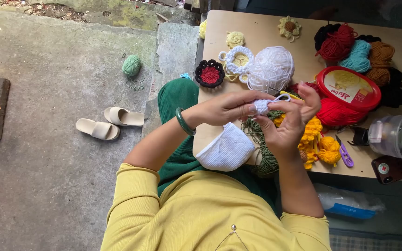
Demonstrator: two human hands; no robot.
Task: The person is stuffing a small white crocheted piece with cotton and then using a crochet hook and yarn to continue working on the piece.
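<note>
**Over the table edge, hands on white crochet**

Both hands meet above the wooden table (261,28). Left hand (224,108) pinches a small white crocheted piece (261,106); right hand (289,123) grips it too, near the white yarn ball (271,69) and the white knitted pouch (226,148).

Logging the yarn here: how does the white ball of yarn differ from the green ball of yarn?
The white ball of yarn sits on the table; the green ball of yarn lies on the concrete floor. The white one looks much larger. The green one trails a loose strand on the floor. Both are round wound balls, held by neither hand.
</note>
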